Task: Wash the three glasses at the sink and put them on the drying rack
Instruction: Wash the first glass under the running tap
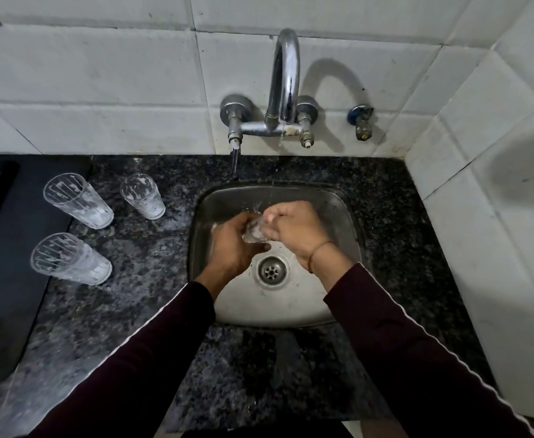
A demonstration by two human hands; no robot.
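Three clear glasses stand on the dark granite counter left of the sink: a tall one [76, 200] at the back, a short one [144, 196] to its right, and another tall one [69, 259] nearer me. All show white streaks inside. Over the steel sink [341, 203], my left hand [234, 245] and my right hand [294, 229] are curled together around a small clear object [254, 230]. It is blurred and I cannot tell what it is. Water runs from the chrome tap [286, 74] onto my hands.
A dark mat [6, 248] lies on the counter at the far left, touching the two tall glasses' side. The drain [271, 270] sits mid-basin. White tiled walls close in behind and on the right. A small valve [362, 121] sticks out right of the tap.
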